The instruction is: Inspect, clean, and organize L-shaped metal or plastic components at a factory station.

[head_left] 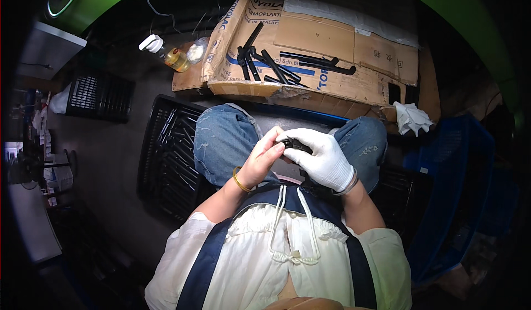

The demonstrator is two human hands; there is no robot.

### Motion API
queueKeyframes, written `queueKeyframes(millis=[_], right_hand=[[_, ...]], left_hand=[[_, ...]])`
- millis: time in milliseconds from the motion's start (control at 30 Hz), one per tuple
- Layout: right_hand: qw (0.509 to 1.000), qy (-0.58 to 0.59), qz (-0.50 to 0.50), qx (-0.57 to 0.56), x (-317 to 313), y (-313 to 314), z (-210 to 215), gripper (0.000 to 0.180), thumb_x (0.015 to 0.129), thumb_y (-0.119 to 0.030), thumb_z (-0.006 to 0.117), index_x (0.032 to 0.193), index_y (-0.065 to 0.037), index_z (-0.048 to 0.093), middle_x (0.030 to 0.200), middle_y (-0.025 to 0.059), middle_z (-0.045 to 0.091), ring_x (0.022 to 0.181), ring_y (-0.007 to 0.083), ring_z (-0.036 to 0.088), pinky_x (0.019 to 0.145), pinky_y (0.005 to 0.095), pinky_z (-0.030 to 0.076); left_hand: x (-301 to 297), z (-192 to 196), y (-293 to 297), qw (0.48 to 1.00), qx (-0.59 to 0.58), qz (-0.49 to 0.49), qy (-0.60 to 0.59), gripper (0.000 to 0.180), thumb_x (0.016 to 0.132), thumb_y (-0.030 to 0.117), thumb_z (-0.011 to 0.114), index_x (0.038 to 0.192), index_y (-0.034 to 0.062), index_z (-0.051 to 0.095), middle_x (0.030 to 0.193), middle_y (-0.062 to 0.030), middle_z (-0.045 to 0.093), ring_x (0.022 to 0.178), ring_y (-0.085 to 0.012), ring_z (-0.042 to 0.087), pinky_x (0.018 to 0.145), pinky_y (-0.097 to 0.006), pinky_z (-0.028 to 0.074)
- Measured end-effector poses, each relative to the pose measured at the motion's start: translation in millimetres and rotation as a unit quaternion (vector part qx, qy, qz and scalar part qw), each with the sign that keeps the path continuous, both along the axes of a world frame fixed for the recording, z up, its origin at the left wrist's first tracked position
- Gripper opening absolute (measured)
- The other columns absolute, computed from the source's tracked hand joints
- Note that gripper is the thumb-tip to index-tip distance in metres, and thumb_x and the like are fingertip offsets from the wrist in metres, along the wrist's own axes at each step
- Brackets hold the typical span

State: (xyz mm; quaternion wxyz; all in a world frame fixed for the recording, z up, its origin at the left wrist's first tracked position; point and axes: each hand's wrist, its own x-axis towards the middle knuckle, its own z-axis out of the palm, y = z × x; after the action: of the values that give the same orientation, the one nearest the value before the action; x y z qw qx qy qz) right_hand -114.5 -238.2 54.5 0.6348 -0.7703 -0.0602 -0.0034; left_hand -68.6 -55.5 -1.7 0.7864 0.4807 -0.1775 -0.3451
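Observation:
Above my lap, my bare left hand (261, 159) pinches one end of a small black plastic part (287, 143) between thumb and fingers. My right hand (323, 154), in a white knitted glove, is closed around the same part from the other side. Most of the part is covered by my fingers, so its full shape is hidden. Beyond my knees, several black plastic tubes (272, 65) lie in a loose heap on flattened cardboard (343, 83). A few longer tubes with bent ends (345, 70) lie to the right of the heap.
A black crate (145, 163) full of black tubes stands left of my legs. Blue crates (470, 160) are on the right. A pump bottle (176, 60) of yellowish liquid stands at the cardboard's left, and a crumpled white glove (412, 118) lies at its right corner.

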Motion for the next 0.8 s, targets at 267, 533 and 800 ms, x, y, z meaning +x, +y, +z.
queueKeyframes(millis=[267, 533, 800], right_hand=[[0.993, -0.008, -0.115, -0.023, -27.4, 26.3, 7.8, 0.013, 0.1, -0.01, 0.052, 0.103, -0.001, 0.062, 0.079, 0.0152, 0.067, 0.072, 0.0276, 0.07, 0.065, 0.0343, 0.051], [0.992, 0.027, -0.072, -0.099, -33.2, 32.8, 6.7, 0.01, 0.097, -0.009, 0.056, 0.103, -0.002, 0.061, 0.081, 0.0203, 0.067, 0.076, 0.0384, 0.069, 0.065, 0.0417, 0.053], [0.991, 0.002, -0.073, -0.109, -31.6, 33.2, 5.0, 0.009, 0.097, -0.015, 0.057, 0.099, -0.006, 0.058, 0.079, 0.0188, 0.065, 0.072, 0.0397, 0.067, 0.06, 0.0458, 0.052]], left_hand=[[-8.5, -17.7, -4.2, 0.981, -0.076, 0.13, -0.124, 0.033, 0.096, 0.032, 0.06, 0.105, 0.0064, 0.042, 0.088, -0.0078, 0.052, 0.075, -0.0107, 0.043, 0.067, -0.024, 0.037], [-11.2, -19.0, -3.4, 0.97, -0.041, 0.168, -0.17, 0.038, 0.093, 0.033, 0.067, 0.104, 0.0064, 0.043, 0.091, -0.0079, 0.052, 0.076, -0.0108, 0.043, 0.069, -0.024, 0.038], [-10.1, -21.5, -2.2, 0.965, -0.028, 0.176, -0.191, 0.035, 0.091, 0.028, 0.068, 0.102, 0.0062, 0.044, 0.09, -0.0084, 0.052, 0.08, -0.0126, 0.046, 0.074, -0.027, 0.04]])
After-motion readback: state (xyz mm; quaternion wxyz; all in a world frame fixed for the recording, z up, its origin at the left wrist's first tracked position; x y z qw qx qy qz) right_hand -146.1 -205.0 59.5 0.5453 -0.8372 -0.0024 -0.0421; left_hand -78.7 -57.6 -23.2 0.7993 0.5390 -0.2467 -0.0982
